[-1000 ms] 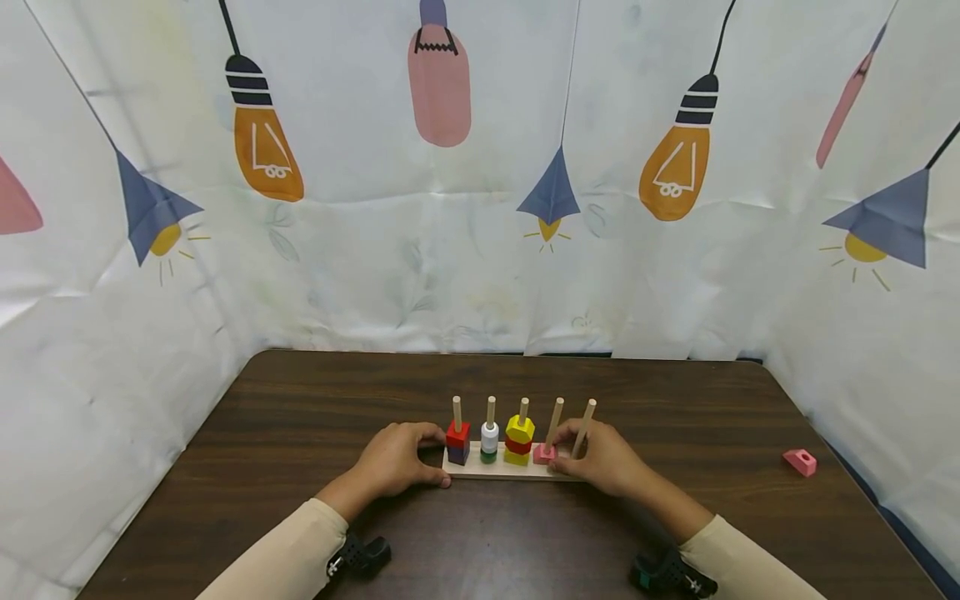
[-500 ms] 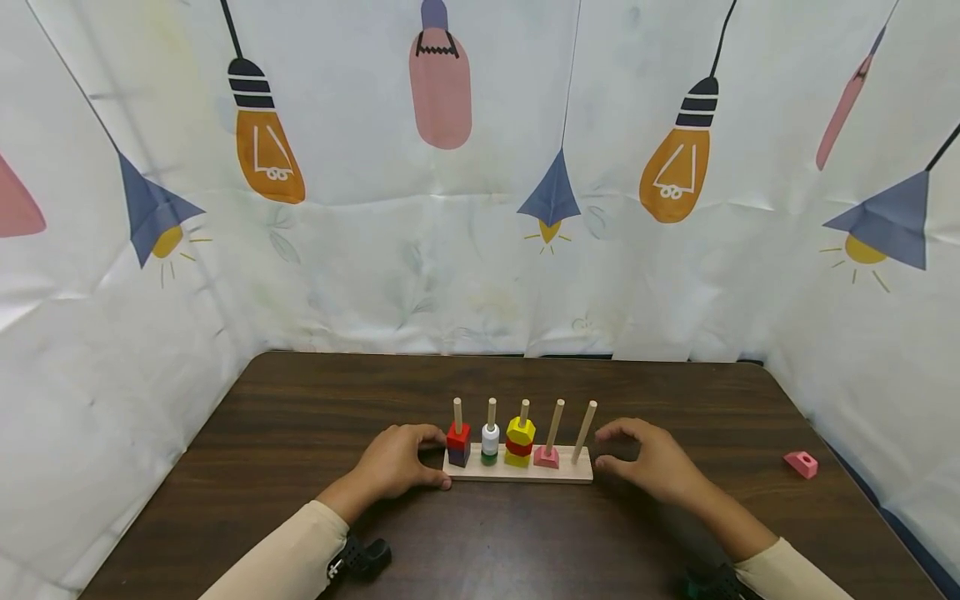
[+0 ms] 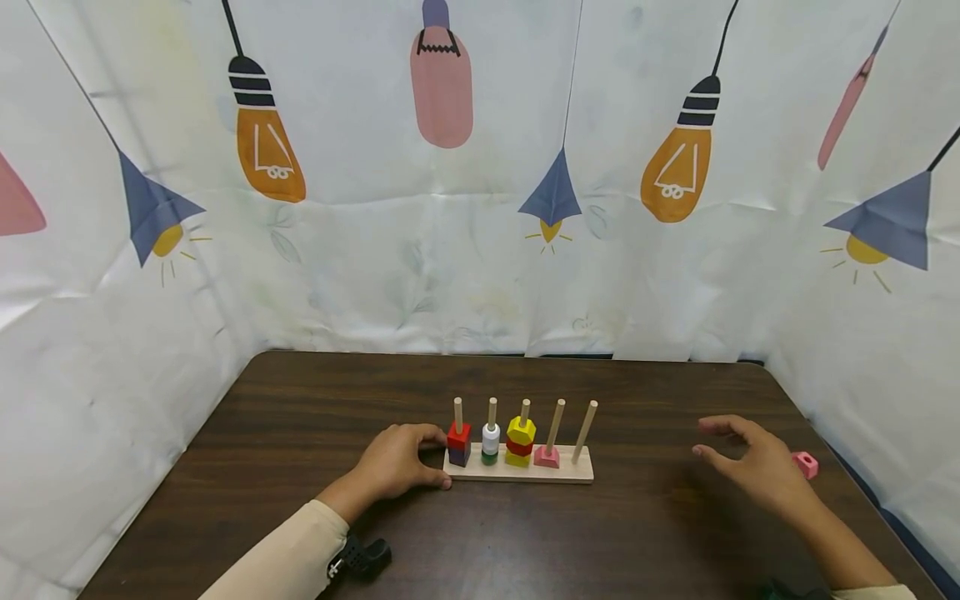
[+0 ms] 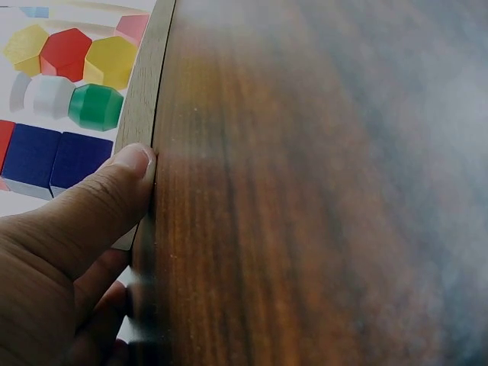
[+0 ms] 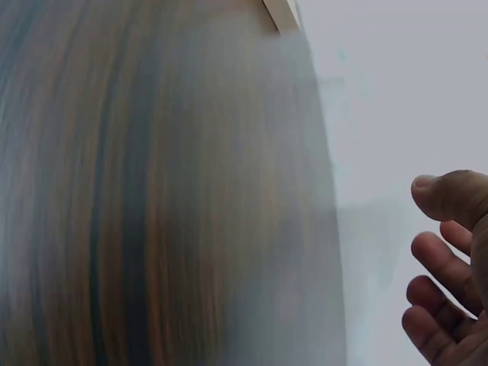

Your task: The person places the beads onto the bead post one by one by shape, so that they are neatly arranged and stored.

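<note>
A wooden peg stacker (image 3: 573, 473) stands in the middle of the table, with several upright pegs. Its left end is held by my left hand (image 3: 401, 458); in the left wrist view the thumb (image 4: 114, 187) presses the front edge of the base. From left to right the pegs carry a red block (image 3: 459, 436) over dark blue, white pieces (image 3: 491, 439) over green, yellow-red-yellow pieces (image 3: 521, 432), and one pink block (image 3: 547, 457). The rightmost peg is bare. At the right, my right hand (image 3: 757, 467) hovers with fingers apart, partly covering a second pink block (image 3: 806, 465) with a hole.
The dark wood-grain table (image 3: 360, 375) has a white printed curtain (image 3: 480, 275) along its back and sides. Black cameras are strapped at the wrists, the left wrist camera (image 3: 363, 557) low over the table.
My right hand has left the pink block on its peg and moved right across the table to the loose pink block. The left hand and the stacker have stayed in place.
</note>
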Demonstrator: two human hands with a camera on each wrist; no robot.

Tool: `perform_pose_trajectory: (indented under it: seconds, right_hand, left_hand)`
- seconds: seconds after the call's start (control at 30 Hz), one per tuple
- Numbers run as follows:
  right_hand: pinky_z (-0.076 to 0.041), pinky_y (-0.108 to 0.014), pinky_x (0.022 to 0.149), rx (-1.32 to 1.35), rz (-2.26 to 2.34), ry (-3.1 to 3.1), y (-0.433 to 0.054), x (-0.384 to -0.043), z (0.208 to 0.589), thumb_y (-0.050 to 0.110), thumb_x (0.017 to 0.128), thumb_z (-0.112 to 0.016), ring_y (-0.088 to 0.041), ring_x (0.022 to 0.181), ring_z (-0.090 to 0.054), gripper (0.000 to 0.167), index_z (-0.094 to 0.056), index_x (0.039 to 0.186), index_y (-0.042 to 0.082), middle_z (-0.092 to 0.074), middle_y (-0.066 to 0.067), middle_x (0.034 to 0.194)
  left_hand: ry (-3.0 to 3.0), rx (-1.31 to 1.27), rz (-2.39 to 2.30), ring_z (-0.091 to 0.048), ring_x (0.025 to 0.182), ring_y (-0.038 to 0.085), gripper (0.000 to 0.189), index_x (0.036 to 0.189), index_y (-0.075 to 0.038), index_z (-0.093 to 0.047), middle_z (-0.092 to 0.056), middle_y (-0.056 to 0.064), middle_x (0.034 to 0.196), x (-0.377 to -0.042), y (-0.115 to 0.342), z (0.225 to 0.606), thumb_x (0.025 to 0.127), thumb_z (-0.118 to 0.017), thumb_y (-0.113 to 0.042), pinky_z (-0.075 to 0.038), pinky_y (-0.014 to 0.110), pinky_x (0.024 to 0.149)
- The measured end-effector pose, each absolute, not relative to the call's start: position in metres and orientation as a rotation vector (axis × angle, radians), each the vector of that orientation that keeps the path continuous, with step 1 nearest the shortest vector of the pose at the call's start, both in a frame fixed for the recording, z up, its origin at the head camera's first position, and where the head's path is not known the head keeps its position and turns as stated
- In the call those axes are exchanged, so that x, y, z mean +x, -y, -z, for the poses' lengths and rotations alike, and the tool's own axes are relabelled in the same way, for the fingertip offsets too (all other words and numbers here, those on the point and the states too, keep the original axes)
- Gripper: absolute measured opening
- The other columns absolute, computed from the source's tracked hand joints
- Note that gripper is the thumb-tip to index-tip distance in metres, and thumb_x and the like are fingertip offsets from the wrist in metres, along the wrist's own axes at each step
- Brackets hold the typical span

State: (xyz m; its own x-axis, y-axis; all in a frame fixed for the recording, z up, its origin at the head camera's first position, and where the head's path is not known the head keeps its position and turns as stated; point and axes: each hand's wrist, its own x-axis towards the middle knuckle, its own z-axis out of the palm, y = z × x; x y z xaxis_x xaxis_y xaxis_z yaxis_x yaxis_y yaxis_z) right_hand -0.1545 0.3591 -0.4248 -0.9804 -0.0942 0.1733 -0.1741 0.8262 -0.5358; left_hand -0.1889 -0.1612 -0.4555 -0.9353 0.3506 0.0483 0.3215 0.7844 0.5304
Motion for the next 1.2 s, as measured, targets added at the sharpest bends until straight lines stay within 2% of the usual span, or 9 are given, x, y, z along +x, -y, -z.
perform_pose_trajectory:
  seconds: [0.1, 0.2, 0.3, 0.37, 0.43, 0.6, 0.7, 0.93, 1.2]
  right_hand:
    - [-0.05, -0.061, 0.083, 0.133, -0.848, 2.915, -0.382, -0.15, 0.42, 0.045, 0.094, -0.074, -0.05, 0.116, -0.056, 0.059, -0.061, 0.134, 0.003, -0.061, -0.024, 0.132]
    - [-0.049, -0.061, 0.08, 0.037, -0.834, 2.959, -0.405, -0.146, 0.419, 0.047, 0.096, -0.071, -0.055, 0.115, -0.054, 0.063, -0.058, 0.138, 0.001, -0.053, -0.031, 0.139]
    - [-0.053, -0.043, 0.072, -0.01, -0.786, 2.92, -0.425, -0.144, 0.421, 0.043, 0.095, -0.073, -0.031, 0.094, -0.067, 0.06, -0.06, 0.136, 0.001, -0.064, -0.028, 0.122]
    - [-0.048, -0.032, 0.062, -0.035, -0.746, 2.889, -0.437, -0.142, 0.423, 0.041, 0.094, -0.075, -0.016, 0.083, -0.066, 0.058, -0.062, 0.133, 0.0, -0.067, -0.029, 0.116]
    - [-0.04, -0.028, 0.057, -0.048, -0.683, 2.864, -0.448, -0.14, 0.426, 0.039, 0.094, -0.076, -0.01, 0.079, -0.058, 0.056, -0.064, 0.131, -0.001, -0.068, -0.029, 0.11]
    - [-0.047, -0.048, 0.066, -0.054, -0.596, 2.866, -0.468, -0.139, 0.433, 0.037, 0.094, -0.077, -0.051, 0.095, -0.06, 0.056, -0.063, 0.128, -0.005, -0.055, -0.043, 0.127]
    - [-0.046, -0.062, 0.071, -0.064, -0.574, 2.917, -0.474, -0.139, 0.436, 0.036, 0.094, -0.075, -0.063, 0.102, -0.055, 0.059, -0.06, 0.128, -0.009, -0.051, -0.046, 0.126]
    - [-0.046, -0.061, 0.074, -0.127, -0.604, 3.029, -0.482, -0.142, 0.444, 0.038, 0.097, -0.072, -0.057, 0.1, -0.061, 0.063, -0.056, 0.127, -0.014, -0.064, -0.039, 0.113]
    - [-0.045, -0.058, 0.073, -0.121, -0.584, 2.98, -0.482, -0.148, 0.449, 0.029, 0.098, -0.071, -0.05, 0.093, -0.065, 0.044, -0.063, 0.118, -0.01, -0.071, -0.029, 0.101]
  left_hand:
    - [-2.915, 0.549, -0.851, -0.068, 0.102, 0.025, 0.053, 0.107, -0.024, -0.074, -0.075, -0.006, 0.106, -0.19, 0.161, 0.455, 0.064, -0.096, -0.047, -0.051, 0.05, 0.088]
    - [-2.912, 0.555, -0.85, -0.068, 0.102, 0.024, 0.053, 0.107, -0.024, -0.074, -0.075, -0.007, 0.106, -0.19, 0.161, 0.456, 0.064, -0.096, -0.047, -0.051, 0.05, 0.088]
    - [-2.91, 0.561, -0.85, -0.068, 0.102, 0.024, 0.054, 0.108, -0.024, -0.074, -0.075, -0.007, 0.106, -0.191, 0.162, 0.456, 0.065, -0.096, -0.047, -0.051, 0.05, 0.088]
    - [-2.908, 0.562, -0.854, -0.068, 0.102, 0.023, 0.054, 0.108, -0.024, -0.074, -0.075, -0.007, 0.106, -0.19, 0.162, 0.456, 0.065, -0.096, -0.048, -0.051, 0.05, 0.088]
    - [-2.91, 0.566, -0.85, -0.068, 0.102, 0.023, 0.055, 0.109, -0.023, -0.074, -0.075, -0.007, 0.106, -0.19, 0.162, 0.457, 0.065, -0.095, -0.048, -0.052, 0.05, 0.088]
    - [-2.911, 0.572, -0.853, -0.068, 0.102, 0.024, 0.054, 0.109, -0.023, -0.074, -0.075, -0.007, 0.106, -0.19, 0.162, 0.457, 0.065, -0.095, -0.048, -0.052, 0.05, 0.087]
    - [-2.91, 0.575, -0.858, -0.068, 0.102, 0.024, 0.054, 0.108, -0.023, -0.074, -0.075, -0.007, 0.106, -0.19, 0.162, 0.456, 0.065, -0.095, -0.047, -0.051, 0.05, 0.087]
    - [-2.911, 0.577, -0.858, -0.068, 0.102, 0.024, 0.055, 0.109, -0.022, -0.074, -0.075, -0.006, 0.106, -0.19, 0.161, 0.455, 0.065, -0.096, -0.047, -0.052, 0.049, 0.087]
    - [-2.909, 0.559, -0.853, -0.068, 0.102, 0.024, 0.055, 0.11, -0.022, -0.074, -0.075, -0.006, 0.107, -0.19, 0.161, 0.456, 0.065, -0.096, -0.047, -0.052, 0.049, 0.088]
